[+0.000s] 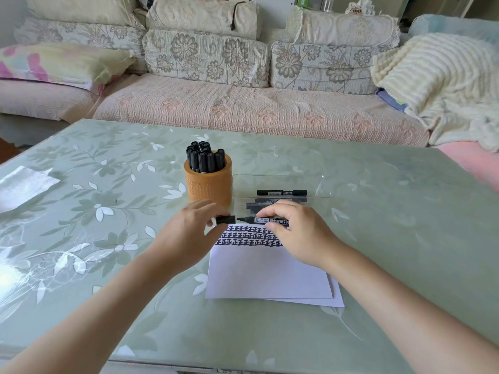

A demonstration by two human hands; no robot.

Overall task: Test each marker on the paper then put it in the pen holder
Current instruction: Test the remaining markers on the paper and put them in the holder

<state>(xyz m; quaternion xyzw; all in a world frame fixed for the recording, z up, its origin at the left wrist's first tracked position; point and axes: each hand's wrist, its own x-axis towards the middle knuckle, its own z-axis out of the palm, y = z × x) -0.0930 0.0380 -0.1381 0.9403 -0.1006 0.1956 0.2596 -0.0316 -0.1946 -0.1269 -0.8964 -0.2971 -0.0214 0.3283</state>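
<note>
My right hand (294, 233) grips a black marker (266, 220) that lies level above the top edge of the white paper (267, 273), its bare tip pointing left. My left hand (193, 233) pinches the marker's black cap (225, 219), a small gap away from the tip. Rows of black test marks (248, 236) fill the top of the paper. The orange pen holder (208, 182) stands behind my left hand with several black markers (205, 157) upright in it. A clear tray (280, 190) to its right holds three black markers (280, 193).
The green floral table (108, 211) carries a white cloth or sheet (24, 184) at its far left. A second sheet peeks out under the paper at the lower right. A sofa (243, 103) with cushions and a blanket runs behind the table.
</note>
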